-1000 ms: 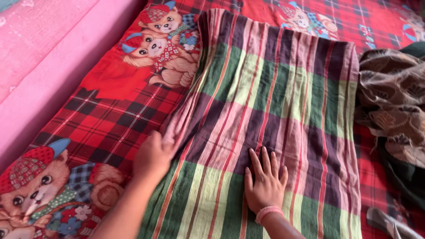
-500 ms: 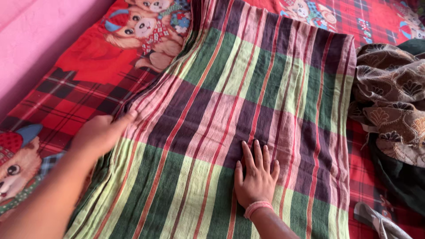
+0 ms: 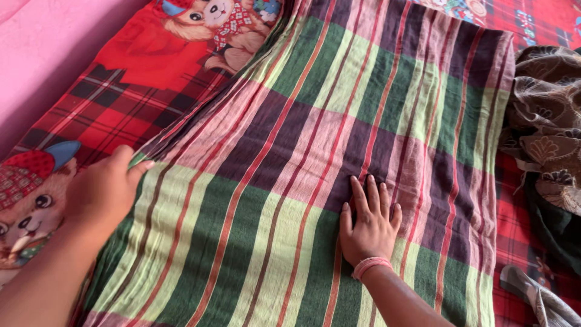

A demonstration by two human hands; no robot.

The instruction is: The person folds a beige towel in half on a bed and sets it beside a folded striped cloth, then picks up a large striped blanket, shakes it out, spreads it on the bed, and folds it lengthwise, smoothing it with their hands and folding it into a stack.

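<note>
Striped cloth [image 3: 339,115] spread flat, left hand [image 3: 106,191] at its edge, right hand [image 3: 369,227] pressing mid-cloth

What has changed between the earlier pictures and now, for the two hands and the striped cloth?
The left hand slid along the left edge of the striped cloth toward the person, and lies there now. The right hand stayed pressed flat on the cloth. The cloth stayed spread on the red plaid sheet; nothing was picked up or released.
</note>
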